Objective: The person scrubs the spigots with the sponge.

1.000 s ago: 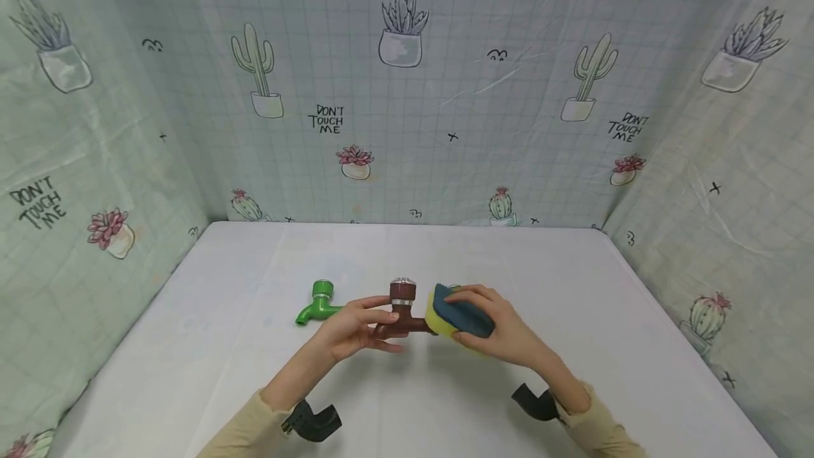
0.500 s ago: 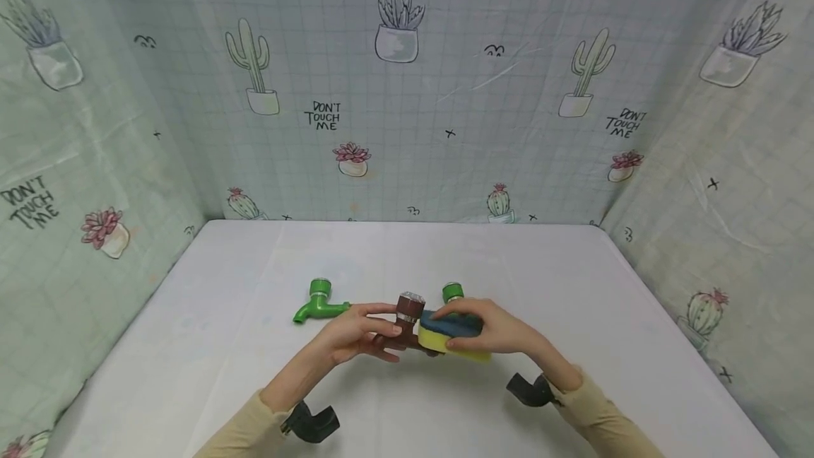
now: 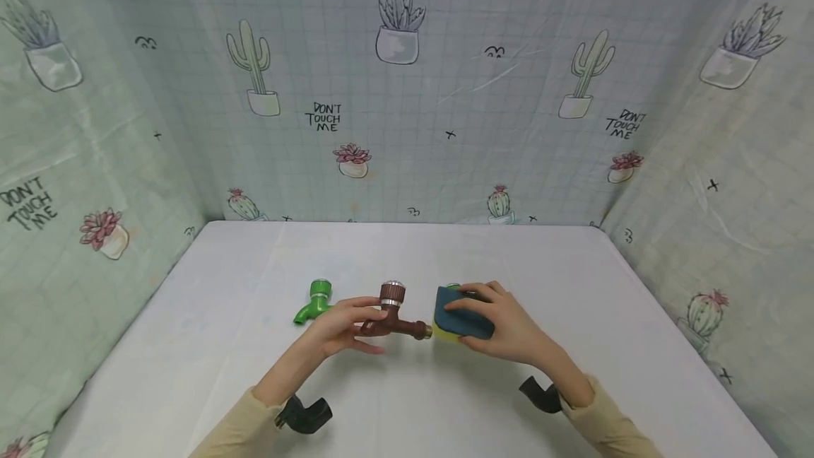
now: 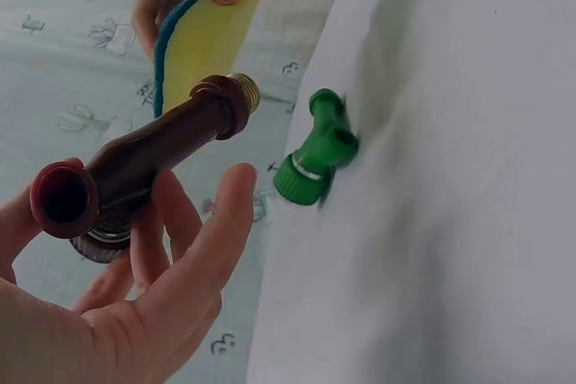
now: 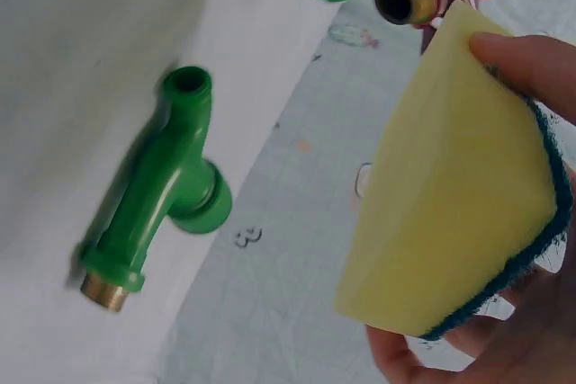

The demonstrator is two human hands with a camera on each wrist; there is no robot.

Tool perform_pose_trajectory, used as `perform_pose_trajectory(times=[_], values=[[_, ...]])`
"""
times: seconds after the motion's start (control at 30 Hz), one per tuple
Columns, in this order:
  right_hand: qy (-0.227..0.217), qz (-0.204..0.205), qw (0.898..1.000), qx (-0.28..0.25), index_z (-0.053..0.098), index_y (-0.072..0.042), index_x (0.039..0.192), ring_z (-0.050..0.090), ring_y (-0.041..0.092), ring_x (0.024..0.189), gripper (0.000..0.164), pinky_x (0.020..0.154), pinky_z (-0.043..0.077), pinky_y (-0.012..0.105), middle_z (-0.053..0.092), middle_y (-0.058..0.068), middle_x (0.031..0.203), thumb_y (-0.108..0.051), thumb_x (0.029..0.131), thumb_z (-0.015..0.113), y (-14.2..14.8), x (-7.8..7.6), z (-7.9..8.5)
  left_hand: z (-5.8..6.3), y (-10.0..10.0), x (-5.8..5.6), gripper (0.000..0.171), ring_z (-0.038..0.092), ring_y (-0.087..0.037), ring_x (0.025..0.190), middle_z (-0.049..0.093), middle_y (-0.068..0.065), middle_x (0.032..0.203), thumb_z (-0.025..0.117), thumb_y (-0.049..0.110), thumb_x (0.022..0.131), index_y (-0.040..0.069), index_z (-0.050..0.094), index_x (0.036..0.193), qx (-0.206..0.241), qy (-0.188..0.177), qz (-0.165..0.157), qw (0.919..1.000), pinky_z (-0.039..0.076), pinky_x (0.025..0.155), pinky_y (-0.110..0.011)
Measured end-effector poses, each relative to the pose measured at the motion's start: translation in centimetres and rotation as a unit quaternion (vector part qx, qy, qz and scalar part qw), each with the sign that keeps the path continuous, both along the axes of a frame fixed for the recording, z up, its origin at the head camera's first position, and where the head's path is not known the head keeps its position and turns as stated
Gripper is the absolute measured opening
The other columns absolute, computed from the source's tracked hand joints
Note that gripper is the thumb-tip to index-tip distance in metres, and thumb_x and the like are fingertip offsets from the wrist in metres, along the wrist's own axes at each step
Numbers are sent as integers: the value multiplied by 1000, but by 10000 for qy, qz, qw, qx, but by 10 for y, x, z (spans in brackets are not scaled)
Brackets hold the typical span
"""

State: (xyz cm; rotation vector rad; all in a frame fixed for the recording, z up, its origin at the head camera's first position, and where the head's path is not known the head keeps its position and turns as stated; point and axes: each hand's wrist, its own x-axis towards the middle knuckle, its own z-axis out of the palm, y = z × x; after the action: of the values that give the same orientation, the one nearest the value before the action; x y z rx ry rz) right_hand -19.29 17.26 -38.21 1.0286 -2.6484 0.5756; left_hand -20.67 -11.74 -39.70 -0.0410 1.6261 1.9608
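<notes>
My left hand [image 3: 346, 324] holds a dark red-brown tap [image 3: 391, 322] by its spout side, off the white table, knob up and brass-threaded end pointing right. In the left wrist view the thumb and fingers pinch the tap [image 4: 148, 155] near its spout and knob. My right hand [image 3: 511, 327] grips a yellow sponge [image 5: 450, 177] with a dark blue scouring layer [image 3: 464, 313], its left edge close beside the tap's threaded end. From the right wrist, the thumb presses the sponge's upper edge and the fingers lie behind the blue side.
A green tap [image 3: 320, 295] lies on the white table [image 3: 254, 267] behind my left hand. A second green tap [image 5: 148, 195] lies behind the sponge, mostly hidden from the head view. Patterned cloth walls [image 3: 407, 126] enclose the table's back and sides.
The brown tap has moved left and up from its tilted position half a second ago, baring its threaded end. The sponge has shifted right and turned its blue side towards the head camera.
</notes>
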Motion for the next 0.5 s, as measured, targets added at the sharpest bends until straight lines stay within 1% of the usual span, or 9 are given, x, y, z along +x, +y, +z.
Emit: perform_pose_trajectory(times=[0.1, 0.2, 0.27, 0.37, 0.5], values=[[647, -132, 9976, 184, 57, -37, 113, 44, 17, 102, 49, 75, 40, 41, 51, 1, 124, -34, 67, 74, 4, 0, -3, 3, -6, -8, 55, 55, -19, 84, 54, -11, 106, 60, 15, 83, -3, 39, 130, -241, 32, 242, 9994, 51, 77, -48], [968, -264, 9944, 329, 57, -37, 113, 44, 19, 101, 50, 72, 38, 41, 51, 2, 125, -36, 67, 75, 7, -1, -6, 6, -14, -17, 54, 56, -19, 83, 54, -11, 105, 61, 14, 82, -5, 40, 128, -483, 98, 423, 9979, 53, 76, -43], [1028, -358, 9933, 401, 57, -37, 114, 43, 20, 100, 50, 71, 37, 41, 51, 2, 126, -37, 67, 74, 10, 0, -8, 9, -18, -23, 54, 58, -20, 83, 53, -13, 106, 61, 12, 82, -7, 39, 128, -618, 140, 522, 9966, 53, 75, -41], [998, -481, 9930, 403, 56, -39, 114, 42, 20, 100, 50, 71, 35, 40, 50, 0, 127, -39, 67, 74, 15, 2, -12, 10, -24, -34, 53, 61, -20, 79, 53, -14, 107, 62, 11, 81, -7, 41, 126, -953, 202, 544, 9938, 54, 73, -39], [907, -614, 9937, 219, 55, -40, 114, 40, 19, 100, 53, 71, 34, 37, 50, 0, 127, -38, 66, 75, 23, 5, -17, 9, -26, -49, 49, 63, -19, 73, 55, -13, 101, 64, 11, 80, -6, 46, 122, -1354, 206, 483, 9894, 54, 72, -37]])
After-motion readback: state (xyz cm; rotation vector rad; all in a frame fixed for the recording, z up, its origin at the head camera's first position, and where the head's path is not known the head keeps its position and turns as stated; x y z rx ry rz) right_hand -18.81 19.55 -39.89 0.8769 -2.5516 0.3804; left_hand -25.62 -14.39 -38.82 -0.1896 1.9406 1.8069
